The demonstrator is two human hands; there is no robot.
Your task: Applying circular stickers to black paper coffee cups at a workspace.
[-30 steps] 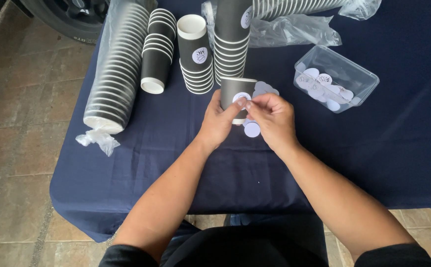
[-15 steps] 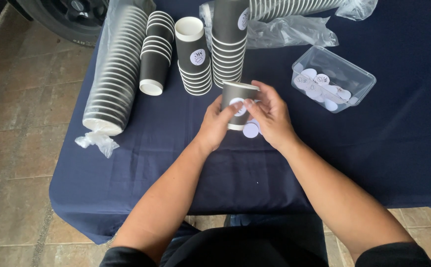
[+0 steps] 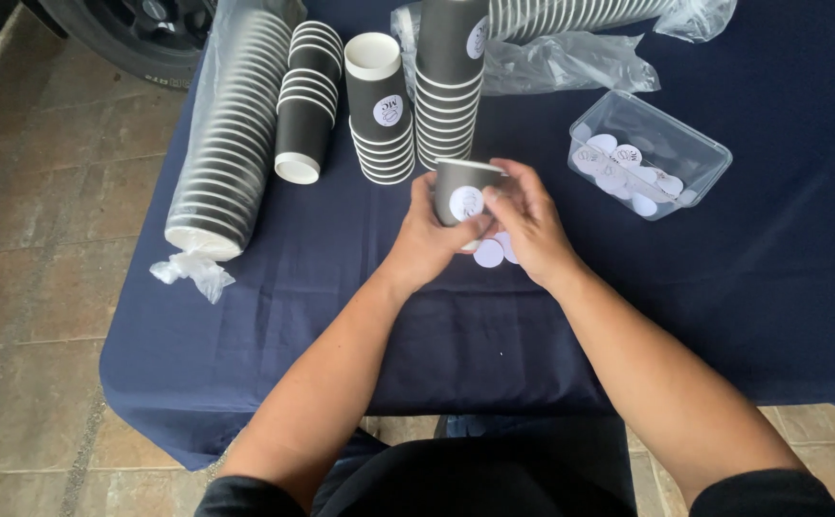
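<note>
Two hands on one dark cup (image 3: 462, 189), held upside down just above the blue cloth (image 3: 743, 287). Left hand (image 3: 427, 241) wrapped round its side, fingers closed on it. Right hand (image 3: 524, 215) curled against the cup, thumb pressed beside the white round sticker (image 3: 465, 202). Loose stickers (image 3: 490, 252) just below; clear tub (image 3: 649, 165) to the right; cup stacks (image 3: 379, 105) behind.

Both hands (image 3: 479, 230) hold dark paper cup (image 3: 456, 187), round white sticker (image 3: 466, 202) on it.
</note>
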